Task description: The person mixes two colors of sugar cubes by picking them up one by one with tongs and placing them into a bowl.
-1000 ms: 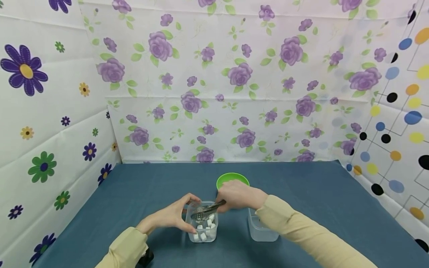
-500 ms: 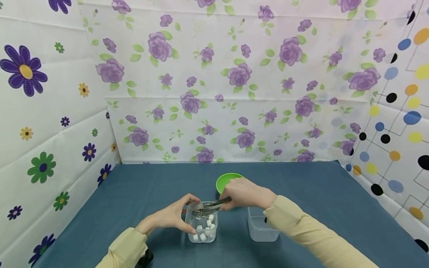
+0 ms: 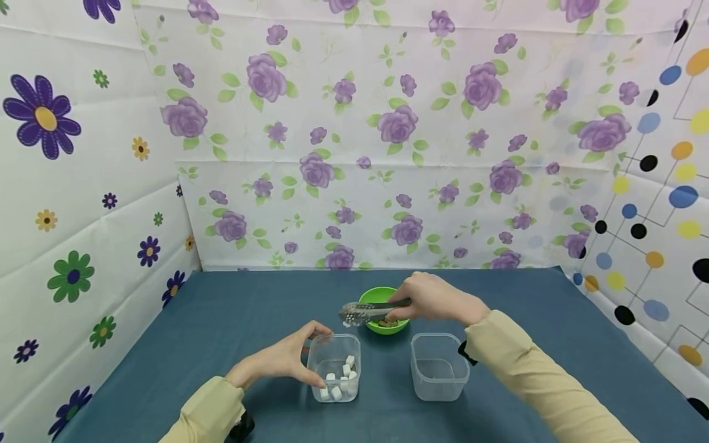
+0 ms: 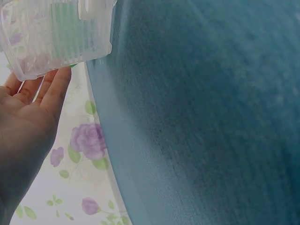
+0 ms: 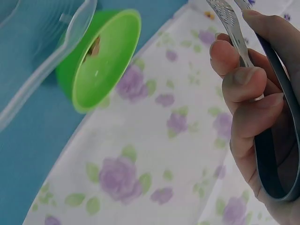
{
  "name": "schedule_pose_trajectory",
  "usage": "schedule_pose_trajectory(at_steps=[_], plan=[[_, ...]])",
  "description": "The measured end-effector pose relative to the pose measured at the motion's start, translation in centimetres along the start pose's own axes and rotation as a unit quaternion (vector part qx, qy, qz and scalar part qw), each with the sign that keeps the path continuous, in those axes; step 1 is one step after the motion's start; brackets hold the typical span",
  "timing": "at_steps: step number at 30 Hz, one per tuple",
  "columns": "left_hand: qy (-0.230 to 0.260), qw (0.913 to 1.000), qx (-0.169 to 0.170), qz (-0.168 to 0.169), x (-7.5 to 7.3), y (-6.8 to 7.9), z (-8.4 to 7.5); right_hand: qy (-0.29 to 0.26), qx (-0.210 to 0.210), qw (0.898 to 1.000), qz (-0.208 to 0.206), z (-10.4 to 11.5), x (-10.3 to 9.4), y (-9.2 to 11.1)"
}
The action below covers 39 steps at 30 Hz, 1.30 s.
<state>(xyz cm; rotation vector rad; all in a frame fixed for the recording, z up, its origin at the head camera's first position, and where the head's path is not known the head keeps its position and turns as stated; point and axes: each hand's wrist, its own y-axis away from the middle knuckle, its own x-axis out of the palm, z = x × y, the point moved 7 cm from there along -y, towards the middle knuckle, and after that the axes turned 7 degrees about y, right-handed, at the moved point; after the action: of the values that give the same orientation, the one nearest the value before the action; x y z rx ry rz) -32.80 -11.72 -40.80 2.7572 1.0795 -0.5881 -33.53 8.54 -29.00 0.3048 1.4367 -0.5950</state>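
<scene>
My left hand (image 3: 285, 355) grips the left side of a clear plastic container (image 3: 334, 344), thumb at the near rim and fingers at the far side. Several small white cubes (image 3: 336, 392) lie inside it; their kind is not clear. My right hand (image 3: 437, 299) holds metal tongs (image 5: 276, 51) with a perforated head and dark handles. In the head view the tongs (image 3: 368, 312) pass over the front of a green bowl (image 3: 386, 330), their head pointing left. Whether anything sits between the tips is too small to tell. Some brownish pieces (image 5: 94, 48) lie in the bowl.
A second clear plastic container (image 3: 439, 389) stands to the right of the first, below my right forearm. Dark blue cloth (image 3: 266, 301) covers the table. Patterned sheets (image 3: 354, 203) close off the back and both sides.
My right hand has lifted the tongs out of the left container and carried them right and away from me, over the bowl's front. The left hand and its container stay put.
</scene>
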Motion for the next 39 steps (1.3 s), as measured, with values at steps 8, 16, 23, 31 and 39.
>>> schedule_pose_trajectory(at_steps=[8, 16, 23, 31, 39], plan=[[0.002, 1.0000, -0.001, -0.003, 0.0, 0.0, 0.1, -0.024, 0.093, 0.995, 0.029, -3.8, -0.1, 1.3], [0.002, 1.0000, 0.002, 0.000, 0.1, -0.1, 0.1, 0.001, 0.099, 0.994, 0.039, -5.6, 0.8, 1.5], [0.001, 1.0000, 0.002, 0.000, 0.1, 0.0, 0.1, -0.002, 0.114, 0.992, 0.056, -6.4, 2.0, 1.6], [-0.002, 1.0000, 0.004, 0.005, 0.1, -0.2, 0.1, 0.014, 0.129, 0.989, 0.075, -6.6, 2.6, 1.7], [-0.003, 1.0000, -0.002, 0.001, 0.0, -0.1, 0.0, 0.008, 0.137, 0.988, 0.067, -6.7, 2.3, 1.7]])
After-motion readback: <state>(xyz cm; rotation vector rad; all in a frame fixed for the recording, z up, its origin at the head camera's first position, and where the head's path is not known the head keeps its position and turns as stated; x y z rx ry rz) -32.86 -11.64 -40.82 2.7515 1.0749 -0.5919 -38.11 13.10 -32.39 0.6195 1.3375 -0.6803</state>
